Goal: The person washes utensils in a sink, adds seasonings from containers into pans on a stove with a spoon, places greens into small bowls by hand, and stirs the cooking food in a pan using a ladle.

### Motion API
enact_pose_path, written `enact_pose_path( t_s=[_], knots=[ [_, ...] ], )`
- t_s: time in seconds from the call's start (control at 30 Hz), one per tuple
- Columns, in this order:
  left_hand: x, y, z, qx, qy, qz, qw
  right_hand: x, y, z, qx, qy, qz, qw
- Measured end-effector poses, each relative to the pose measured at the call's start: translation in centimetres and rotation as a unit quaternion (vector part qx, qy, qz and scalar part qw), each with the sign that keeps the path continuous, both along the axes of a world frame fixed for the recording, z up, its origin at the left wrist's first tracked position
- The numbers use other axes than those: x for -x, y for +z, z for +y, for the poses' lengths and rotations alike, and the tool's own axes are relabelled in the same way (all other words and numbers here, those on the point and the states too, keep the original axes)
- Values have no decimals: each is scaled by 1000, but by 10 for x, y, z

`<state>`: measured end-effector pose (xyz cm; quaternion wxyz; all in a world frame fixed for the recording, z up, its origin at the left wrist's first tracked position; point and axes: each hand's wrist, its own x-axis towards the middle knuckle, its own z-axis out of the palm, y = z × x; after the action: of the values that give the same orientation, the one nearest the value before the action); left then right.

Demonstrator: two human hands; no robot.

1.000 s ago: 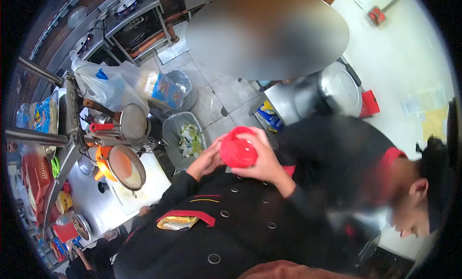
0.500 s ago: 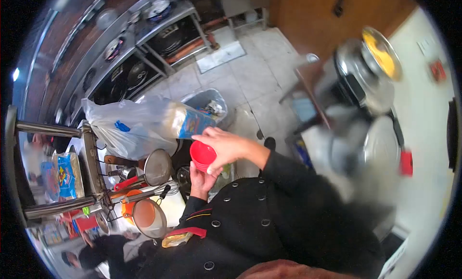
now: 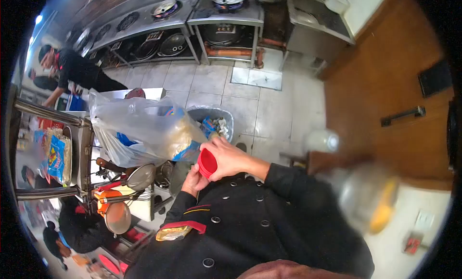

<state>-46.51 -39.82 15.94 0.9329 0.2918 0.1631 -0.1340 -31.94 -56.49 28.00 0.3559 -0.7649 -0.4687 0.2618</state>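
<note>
Both of my hands hold a stack of small red bowls (image 3: pixel 208 164) in front of my chest, with the mouth turned towards me. From the right, my right hand (image 3: pixel 226 157) wraps over the top and side of the stack. My left hand (image 3: pixel 195 180) grips its lower left edge with the fingers. Just beyond my hands is a large clear plastic bag (image 3: pixel 144 125) with pasta-like packs inside. Behind it stands a grey bin (image 3: pixel 232 122) with a liner and rubbish in it.
Strainers (image 3: pixel 141 177) and a whisk (image 3: pixel 137 195) hang from the metal rack (image 3: pixel 85 158) on the left, which holds a blue pack (image 3: pixel 56 159). Stoves (image 3: pixel 224 21) line the far wall. A co-worker (image 3: pixel 77 67) stands at the left; a wooden door (image 3: pixel 385 86) is on the right.
My view has swung round, bringing more of the stoves, the door and a co-worker into sight. My hands still hold the red bowls, now tilted more on their side.
</note>
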Motion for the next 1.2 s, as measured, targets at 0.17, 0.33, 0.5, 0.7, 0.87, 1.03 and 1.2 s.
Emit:
enact_pose_path(
  t_s=[0.17, 0.33, 0.5, 0.7, 0.87, 1.03, 1.2],
  knots=[
    [-104, -33, -11, 113, 60, -30, 991, -108, -2, 6, 15, -41, 20, 999],
    [-248, -52, -6, 113, -23, -25, 993, -227, -5, 10, 35, -54, 1, 998],
    [-362, -36, 7, 96, -52, -82, 991, -318, 1, 19, 16, -102, -43, 994],
    [-434, -29, 25, 93, -4, -40, 995, -418, 5, 45, -22, -56, -23, 998],
    [-495, -13, 27, 50, 108, -65, 991, -507, -5, 66, -69, 48, -4, 996],
    [-545, -9, 25, 59, 158, -28, 985, -585, -7, 84, -69, 131, 3, 989],
    [-567, 4, 23, 28, 270, -28, 962, -624, 5, 120, -74, 213, 12, 974]
  ],
)
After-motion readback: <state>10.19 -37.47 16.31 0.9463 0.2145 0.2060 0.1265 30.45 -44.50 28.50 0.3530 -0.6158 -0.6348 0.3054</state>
